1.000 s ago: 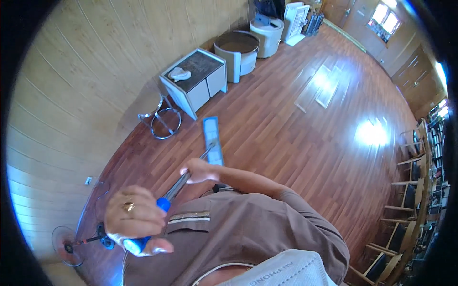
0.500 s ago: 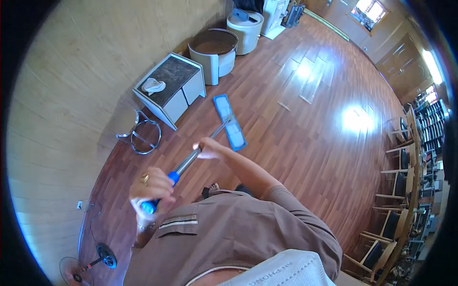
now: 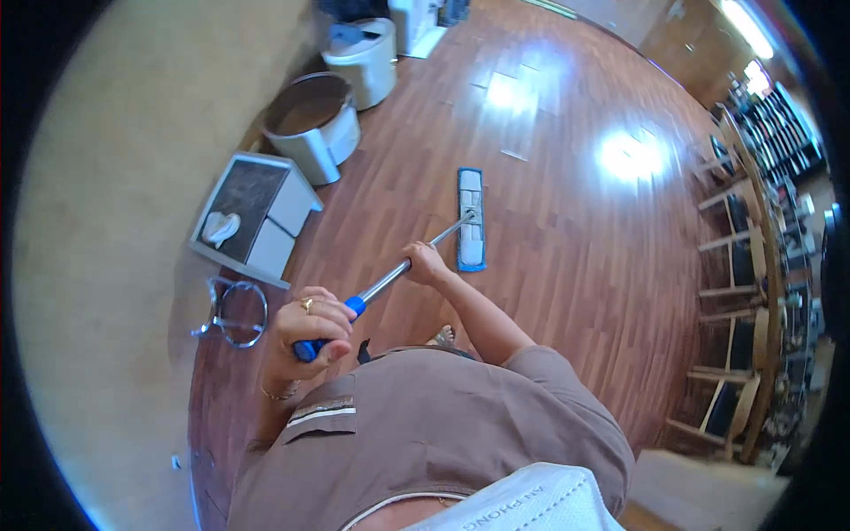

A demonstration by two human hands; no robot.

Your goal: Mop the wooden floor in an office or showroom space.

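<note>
A flat mop with a metal pole (image 3: 383, 282) and blue grip slants across the picture in front of me. My left hand (image 3: 312, 327), with a gold ring on one finger, is closed round the blue grip at the pole's top end. Farther down, my right hand (image 3: 426, 264) is wrapped round the metal pole. Beyond it the long mop head (image 3: 472, 241), white with a blue fringe, lies flat on the wooden floor (image 3: 567, 292), pointing away from me.
Along the left wall stand a metal ring-shaped stand (image 3: 237, 314), a low cabinet (image 3: 257, 193) with a white cloth (image 3: 221, 228) on top, and two round whitish tubs, the nearer one (image 3: 310, 146) brown inside. Several wooden chairs (image 3: 742, 341) line a long table on the right.
The mop head has swung right across the floor and turned straighter, away from the cabinet. Both hands have shifted right with the pole, and the view has turned too.
</note>
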